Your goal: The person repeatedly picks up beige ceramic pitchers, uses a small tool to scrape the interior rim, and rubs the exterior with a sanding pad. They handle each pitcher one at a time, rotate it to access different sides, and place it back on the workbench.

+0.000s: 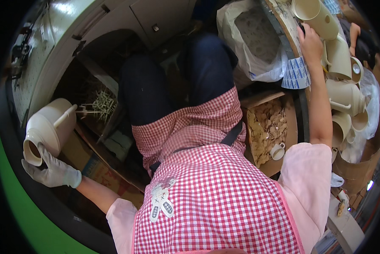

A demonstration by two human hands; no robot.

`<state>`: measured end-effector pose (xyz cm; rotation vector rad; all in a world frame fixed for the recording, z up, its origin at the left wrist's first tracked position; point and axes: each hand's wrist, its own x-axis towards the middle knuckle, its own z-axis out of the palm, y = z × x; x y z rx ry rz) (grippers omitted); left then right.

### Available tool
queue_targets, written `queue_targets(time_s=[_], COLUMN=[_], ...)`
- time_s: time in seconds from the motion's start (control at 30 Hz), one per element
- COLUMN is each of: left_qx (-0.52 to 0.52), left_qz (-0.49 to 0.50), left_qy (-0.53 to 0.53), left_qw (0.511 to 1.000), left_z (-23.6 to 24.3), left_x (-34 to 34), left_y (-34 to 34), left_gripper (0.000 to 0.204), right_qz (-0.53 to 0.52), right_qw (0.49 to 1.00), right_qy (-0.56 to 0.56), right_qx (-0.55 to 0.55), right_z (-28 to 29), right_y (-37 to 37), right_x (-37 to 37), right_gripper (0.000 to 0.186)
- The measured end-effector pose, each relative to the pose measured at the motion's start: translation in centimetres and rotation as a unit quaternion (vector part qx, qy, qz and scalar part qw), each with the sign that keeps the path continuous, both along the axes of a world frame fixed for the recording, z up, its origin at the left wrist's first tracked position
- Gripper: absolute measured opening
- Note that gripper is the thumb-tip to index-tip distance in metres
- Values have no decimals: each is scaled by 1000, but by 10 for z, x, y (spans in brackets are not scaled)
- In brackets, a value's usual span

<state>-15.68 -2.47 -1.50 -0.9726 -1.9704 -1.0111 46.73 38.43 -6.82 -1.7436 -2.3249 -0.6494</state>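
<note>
Near green surfacing (14,201), the cream jug (45,122) is gripped by the left hand (53,171), well apart from the right hand (312,44) (grip not discernible).

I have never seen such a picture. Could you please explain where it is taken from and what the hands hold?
No machine is here: a person works with their own hands. A wide fisheye camera on the head looks down, so edges bend and the red-and-white checked cloth apron fills the middle. The left hand, in a pale grey glove, holds a cream, plastic-looking jug by its narrow neck. The bare right hand is at the upper right, beside similar cream containers; a small dark thing shows there, but I cannot tell what. Below, a brown cardboard box contains flat, thin beige discs.
</note>
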Motion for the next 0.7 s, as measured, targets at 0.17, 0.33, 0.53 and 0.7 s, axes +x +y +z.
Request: queue_targets(time_s=[0.17,0.33,0.53,0.7], left_qx=[26,-49,14,-13], left_qz=[2,-71,-185,-198], left_qy=[-61,-221,-473,-456], left_qw=[998,972,861,867], left_z=[13,11,-6,1], left_x=[20,66,89,96], left_y=[5,18,34,35], left_gripper=[58,65,97,102], right_qz=[118,73,16,1], right_qw=[979,914,978,900], right_qy=[9,337,122,375], right_qx=[168,-216,-169,-225], right_z=[-5,-134,-343,-252], right_y=[-20,-1,94,56], right_x=[-27,-75,-26,-42], right_gripper=[29,24,36,46])
